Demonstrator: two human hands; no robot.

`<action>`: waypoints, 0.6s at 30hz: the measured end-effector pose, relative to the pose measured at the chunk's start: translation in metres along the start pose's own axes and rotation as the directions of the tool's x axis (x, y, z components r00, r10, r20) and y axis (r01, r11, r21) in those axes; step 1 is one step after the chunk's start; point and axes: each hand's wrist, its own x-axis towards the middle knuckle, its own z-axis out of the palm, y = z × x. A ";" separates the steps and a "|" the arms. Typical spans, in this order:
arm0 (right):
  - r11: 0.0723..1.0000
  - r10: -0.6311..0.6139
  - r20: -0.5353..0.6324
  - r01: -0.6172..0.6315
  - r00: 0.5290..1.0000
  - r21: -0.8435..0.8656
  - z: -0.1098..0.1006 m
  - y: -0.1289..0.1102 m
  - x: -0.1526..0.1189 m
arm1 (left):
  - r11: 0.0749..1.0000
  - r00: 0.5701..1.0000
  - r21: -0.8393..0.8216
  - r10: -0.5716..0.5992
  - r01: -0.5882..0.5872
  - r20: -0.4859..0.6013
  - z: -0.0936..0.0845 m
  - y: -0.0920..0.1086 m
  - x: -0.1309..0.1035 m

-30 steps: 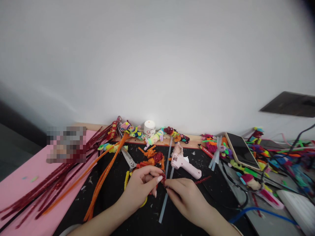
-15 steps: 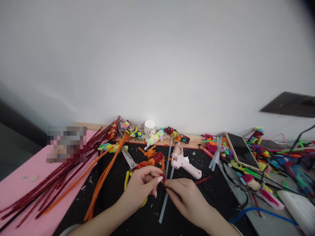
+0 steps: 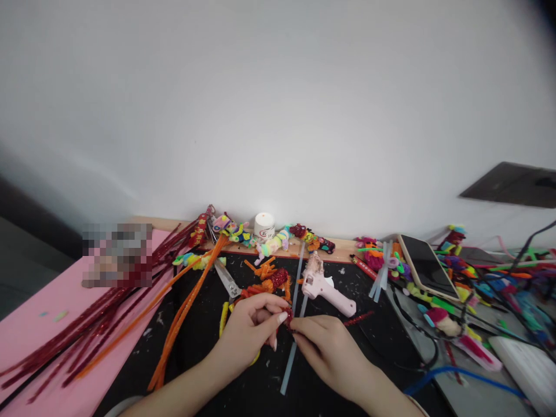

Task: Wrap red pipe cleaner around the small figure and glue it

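Between my two hands is a small red glittery pipe cleaner piece [image 3: 287, 317], mostly covered by fingers. My left hand [image 3: 256, 324] is closed on it, thumb against the curled fingers. My right hand [image 3: 324, 341] pinches its right side. Just beyond lies an orange and red pipe cleaner figure [image 3: 274, 280]. Scissors [image 3: 227, 280] rest to the left of it, their handles partly hidden by my left hand. A pale pink glue gun [image 3: 325, 289] lies right of centre, and a clear glue stick [image 3: 289, 368] runs beneath my hands.
Red glitter pipe cleaners [image 3: 104, 313] and orange ones [image 3: 186, 315] spread across the left side. A white paper cup [image 3: 264, 227] stands by the wall among colourful figures. At right are a phone [image 3: 428, 266], bundled glue sticks [image 3: 381, 272], a blue cable [image 3: 464, 372] and tangled pipe cleaners.
Almost nothing differs. Both hands keep their place and grip, with only a slight shift of the fingers around the red piece.
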 end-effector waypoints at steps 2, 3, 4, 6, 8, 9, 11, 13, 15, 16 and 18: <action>1.000 -0.004 -0.006 0.004 1.000 0.000 0.000 0.000 0.000 | 1.000 1.000 0.007 0.001 -0.001 0.001 0.000 0.000 0.000; 1.000 -0.005 -0.009 0.005 1.000 0.000 0.000 0.000 0.000 | 1.000 1.000 0.009 0.005 -0.005 0.002 0.000 0.001 0.000; 1.000 -0.006 -0.011 0.006 1.000 0.000 0.000 0.000 0.000 | 1.000 1.000 0.010 0.009 -0.009 0.004 0.000 0.001 0.000; 1.000 -0.005 -0.015 0.005 1.000 0.003 0.000 0.000 0.000 | 1.000 1.000 0.009 0.012 -0.012 0.005 0.000 0.001 0.000; 1.000 -0.003 -0.014 0.003 1.000 0.008 0.000 0.000 0.001 | 1.000 1.000 0.008 0.010 -0.010 0.008 0.000 0.001 0.001; 1.000 -0.002 -0.012 0.002 1.000 0.011 0.000 0.000 0.001 | 1.000 1.000 0.007 0.009 -0.009 0.011 0.000 0.001 0.001; 1.000 0.002 -0.008 -0.001 1.000 0.016 0.000 -0.001 0.001 | 1.000 1.000 0.001 0.009 -0.009 0.009 0.000 0.000 0.001; 1.000 0.008 -0.005 -0.008 1.000 0.016 -0.001 -0.001 0.001 | 1.000 1.000 -0.003 0.010 -0.010 0.010 -0.001 0.000 0.001; 1.000 0.014 -0.004 -0.014 1.000 0.016 -0.001 -0.001 0.001 | 1.000 1.000 -0.002 0.011 -0.011 0.013 -0.001 -0.001 0.001; 1.000 0.017 -0.001 -0.017 1.000 0.017 -0.001 -0.001 0.001 | 1.000 1.000 0.001 0.011 -0.011 0.017 0.000 -0.001 0.001; 1.000 0.021 0.009 -0.021 1.000 0.018 -0.001 -0.001 0.000 | 1.000 1.000 0.003 0.012 -0.012 0.016 0.000 -0.002 0.001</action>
